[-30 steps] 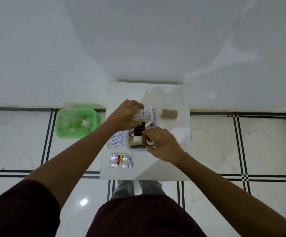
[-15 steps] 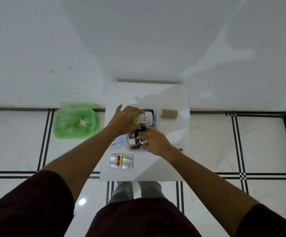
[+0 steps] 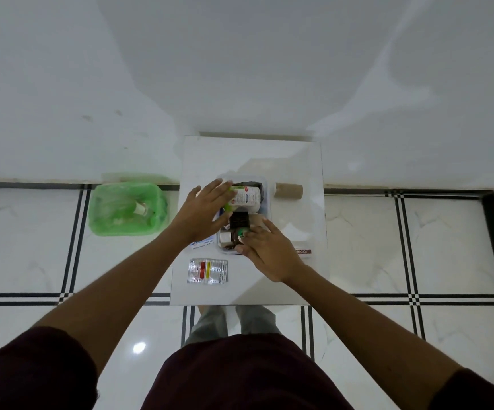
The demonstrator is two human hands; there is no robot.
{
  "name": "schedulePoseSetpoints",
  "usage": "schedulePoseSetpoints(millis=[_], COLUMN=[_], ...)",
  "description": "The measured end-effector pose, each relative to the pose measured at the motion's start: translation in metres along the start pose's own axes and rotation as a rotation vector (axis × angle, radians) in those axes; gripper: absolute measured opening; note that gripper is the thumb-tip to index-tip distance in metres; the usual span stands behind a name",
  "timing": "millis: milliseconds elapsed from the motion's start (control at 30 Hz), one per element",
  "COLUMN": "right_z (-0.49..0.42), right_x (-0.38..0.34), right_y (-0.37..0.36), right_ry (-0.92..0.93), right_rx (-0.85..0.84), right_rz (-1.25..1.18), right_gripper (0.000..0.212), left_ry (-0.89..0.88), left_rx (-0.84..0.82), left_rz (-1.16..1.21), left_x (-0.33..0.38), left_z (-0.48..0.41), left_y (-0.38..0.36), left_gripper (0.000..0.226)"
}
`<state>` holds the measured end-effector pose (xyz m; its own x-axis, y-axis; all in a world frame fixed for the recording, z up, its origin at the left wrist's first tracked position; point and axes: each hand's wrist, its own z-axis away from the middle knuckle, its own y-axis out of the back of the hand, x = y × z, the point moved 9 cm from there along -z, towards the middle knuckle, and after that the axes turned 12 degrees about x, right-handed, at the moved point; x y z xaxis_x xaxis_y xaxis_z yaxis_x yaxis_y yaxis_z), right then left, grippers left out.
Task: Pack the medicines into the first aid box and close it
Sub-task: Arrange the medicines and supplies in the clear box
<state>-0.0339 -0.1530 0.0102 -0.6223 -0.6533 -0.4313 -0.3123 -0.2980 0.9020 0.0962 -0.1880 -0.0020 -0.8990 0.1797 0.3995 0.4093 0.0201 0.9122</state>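
The clear first aid box (image 3: 265, 186) stands open in the middle of the white table (image 3: 251, 156). A white bottle (image 3: 247, 198) with a green cap lies across its far half. My left hand (image 3: 204, 211) hovers over that bottle's cap end with fingers spread, holding nothing. My right hand (image 3: 265, 247) is at the box's near right corner, thumb and fingers around a small brown bottle (image 3: 239, 234) with a green cap. Beside it in the box are a white roll (image 3: 225, 237) and a dark item (image 3: 240, 218). A silver blister pack (image 3: 208, 271) lies on the table near me.
A blue-and-white leaflet (image 3: 203, 243) pokes out from under my left wrist. To the right of the box lies a brown cardboard roll (image 3: 288, 190). A small brown-labelled pack (image 3: 305, 251) sits by my right hand. On the floor to the left stands a green bin (image 3: 127, 208).
My left hand laid the white bottle down in the box and opened off it. My right hand pushed the small brown bottle lower into the box's near end.
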Motion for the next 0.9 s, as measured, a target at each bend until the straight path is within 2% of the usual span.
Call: schedulePoseSetpoints(millis=[100,200,300,400,500,600,767,900], right_z=[-0.003,0.000,0.021,0.048,0.065,0.073,0.069,0.067], right_x=[0.000,0.014,0.043,0.076,0.089,0.094,0.098,0.102], right_y=[0.015,0.041,0.055,0.043,0.011,-0.016,-0.033,-0.038], right_ry=[-0.074,-0.218,-0.385,-0.576,-0.598,-0.576,-0.513,-0.474], right_rx=[0.096,0.316,0.469,0.411,0.206,0.030,-0.023,-0.028], right_rz=[-0.098,-0.168,-0.152,-0.126,-0.051,0.035,0.146,0.201], right_gripper=[0.053,0.034,0.025,0.036,0.049,0.053,0.044,0.037], left_ry=[0.093,0.288,0.529,0.711,0.677,0.653,0.628,0.603], left_rx=[0.165,0.333,0.327,0.180,-0.019,-0.121,-0.170,-0.218], left_rz=[0.083,0.212,0.319,0.325,0.215,0.153,0.010,-0.040], left_x=[-0.001,-0.016,-0.039,-0.063,-0.069,-0.074,-0.082,-0.083], left_z=[0.004,0.030,0.067,0.090,0.096,0.094,0.083,0.076], left_y=[0.021,0.041,0.029,0.004,-0.019,-0.036,-0.048,-0.054], left_gripper=[0.051,0.044,0.043,0.048,0.058,0.070,0.073,0.053])
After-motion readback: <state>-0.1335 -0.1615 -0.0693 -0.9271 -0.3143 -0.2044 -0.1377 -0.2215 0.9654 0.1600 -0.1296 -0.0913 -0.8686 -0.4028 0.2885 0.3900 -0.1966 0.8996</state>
